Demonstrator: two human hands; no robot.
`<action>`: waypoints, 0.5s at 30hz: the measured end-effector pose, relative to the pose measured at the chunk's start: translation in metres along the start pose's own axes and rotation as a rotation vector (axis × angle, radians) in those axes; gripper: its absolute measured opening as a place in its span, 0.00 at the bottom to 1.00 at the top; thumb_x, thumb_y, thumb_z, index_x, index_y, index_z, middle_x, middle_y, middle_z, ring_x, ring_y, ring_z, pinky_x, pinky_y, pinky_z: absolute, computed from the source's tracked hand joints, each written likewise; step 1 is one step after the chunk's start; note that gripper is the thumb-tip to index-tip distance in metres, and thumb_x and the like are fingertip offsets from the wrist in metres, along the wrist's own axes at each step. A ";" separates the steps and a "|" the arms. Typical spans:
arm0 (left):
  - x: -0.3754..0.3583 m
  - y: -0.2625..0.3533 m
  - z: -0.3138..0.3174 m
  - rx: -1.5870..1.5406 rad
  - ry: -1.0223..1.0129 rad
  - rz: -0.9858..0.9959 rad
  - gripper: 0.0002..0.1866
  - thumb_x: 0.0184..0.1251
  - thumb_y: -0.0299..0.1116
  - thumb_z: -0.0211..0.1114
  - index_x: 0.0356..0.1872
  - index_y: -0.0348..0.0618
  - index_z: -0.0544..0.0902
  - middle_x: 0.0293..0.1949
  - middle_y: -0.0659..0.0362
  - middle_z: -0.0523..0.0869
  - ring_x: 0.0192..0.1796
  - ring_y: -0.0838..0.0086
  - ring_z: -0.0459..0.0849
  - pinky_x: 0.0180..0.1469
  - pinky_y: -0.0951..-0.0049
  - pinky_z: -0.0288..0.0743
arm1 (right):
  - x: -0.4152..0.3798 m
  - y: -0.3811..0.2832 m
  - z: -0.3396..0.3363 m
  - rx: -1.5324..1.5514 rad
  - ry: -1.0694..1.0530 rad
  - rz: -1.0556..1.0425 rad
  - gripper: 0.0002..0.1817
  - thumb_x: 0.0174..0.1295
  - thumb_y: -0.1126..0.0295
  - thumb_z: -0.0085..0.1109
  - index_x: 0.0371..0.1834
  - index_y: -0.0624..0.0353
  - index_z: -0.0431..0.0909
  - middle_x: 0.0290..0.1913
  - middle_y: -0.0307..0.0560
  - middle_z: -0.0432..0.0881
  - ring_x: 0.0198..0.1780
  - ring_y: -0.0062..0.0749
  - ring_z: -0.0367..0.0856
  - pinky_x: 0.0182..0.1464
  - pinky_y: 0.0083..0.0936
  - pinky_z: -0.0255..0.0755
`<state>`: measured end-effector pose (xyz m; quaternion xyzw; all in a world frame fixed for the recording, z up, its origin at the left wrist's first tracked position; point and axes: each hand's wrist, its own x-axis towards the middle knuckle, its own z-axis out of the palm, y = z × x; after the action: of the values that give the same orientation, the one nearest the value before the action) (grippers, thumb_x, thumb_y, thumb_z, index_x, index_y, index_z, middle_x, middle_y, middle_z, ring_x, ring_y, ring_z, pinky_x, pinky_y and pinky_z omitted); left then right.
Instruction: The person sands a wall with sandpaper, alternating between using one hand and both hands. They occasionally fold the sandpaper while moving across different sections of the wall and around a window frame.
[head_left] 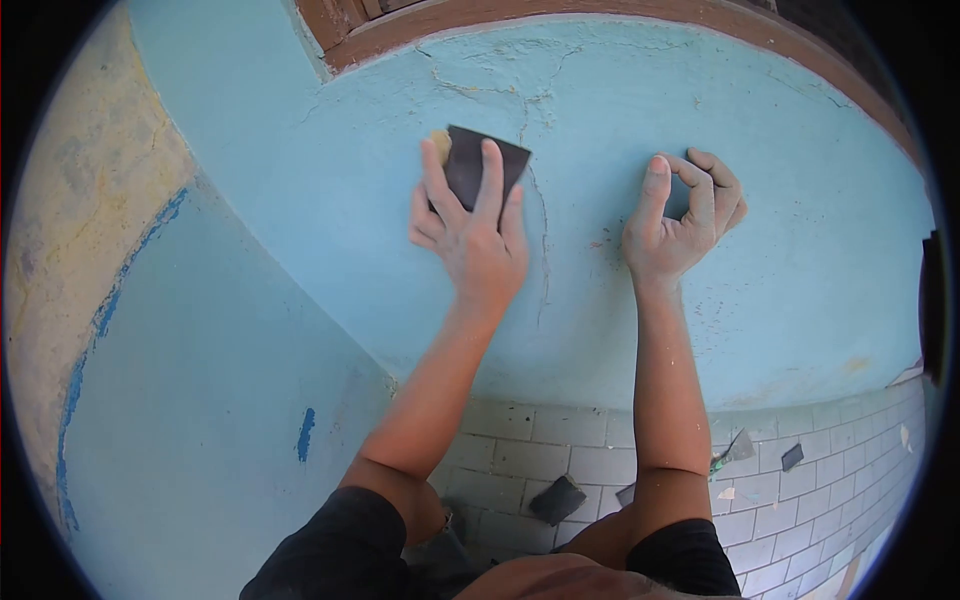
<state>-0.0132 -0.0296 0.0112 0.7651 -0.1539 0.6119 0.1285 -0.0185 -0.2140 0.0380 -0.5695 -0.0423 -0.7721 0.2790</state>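
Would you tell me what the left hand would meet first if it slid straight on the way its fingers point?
Probably the brown wooden frame above; the left hand presses a sanding pad upward along the blue wall.

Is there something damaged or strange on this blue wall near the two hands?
Yes. The light blue plastered wall is cracked: a thin crack runs downward between the left hand, which presses a dark square sanding sheet to it, and the empty right hand. More cracks branch under the brown wooden frame.
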 end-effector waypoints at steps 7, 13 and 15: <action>-0.008 -0.009 -0.053 -0.113 -0.213 0.057 0.27 0.78 0.38 0.63 0.75 0.47 0.76 0.77 0.48 0.70 0.67 0.58 0.72 0.67 0.56 0.60 | -0.021 -0.019 0.001 -0.032 -0.072 -0.086 0.06 0.65 0.62 0.72 0.35 0.50 0.89 0.54 0.43 0.81 0.55 0.37 0.67 0.57 0.31 0.61; 0.033 -0.017 -0.097 -1.551 -0.418 -0.848 0.25 0.89 0.44 0.48 0.70 0.33 0.74 0.61 0.54 0.83 0.57 0.74 0.85 0.59 0.70 0.81 | -0.038 -0.091 0.006 0.616 -0.561 0.124 0.22 0.66 0.62 0.73 0.59 0.59 0.83 0.55 0.46 0.79 0.52 0.40 0.78 0.55 0.36 0.73; 0.044 -0.026 -0.099 -1.769 -0.476 -0.923 0.25 0.89 0.44 0.48 0.69 0.32 0.74 0.60 0.53 0.84 0.59 0.72 0.85 0.62 0.65 0.82 | -0.032 -0.115 0.004 0.770 -0.615 0.605 0.38 0.68 0.64 0.72 0.76 0.67 0.65 0.56 0.48 0.76 0.55 0.36 0.82 0.57 0.36 0.79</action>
<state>-0.0828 0.0292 0.0758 0.4827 -0.2622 0.0028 0.8356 -0.0635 -0.1038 0.0396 -0.6120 -0.2345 -0.3858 0.6494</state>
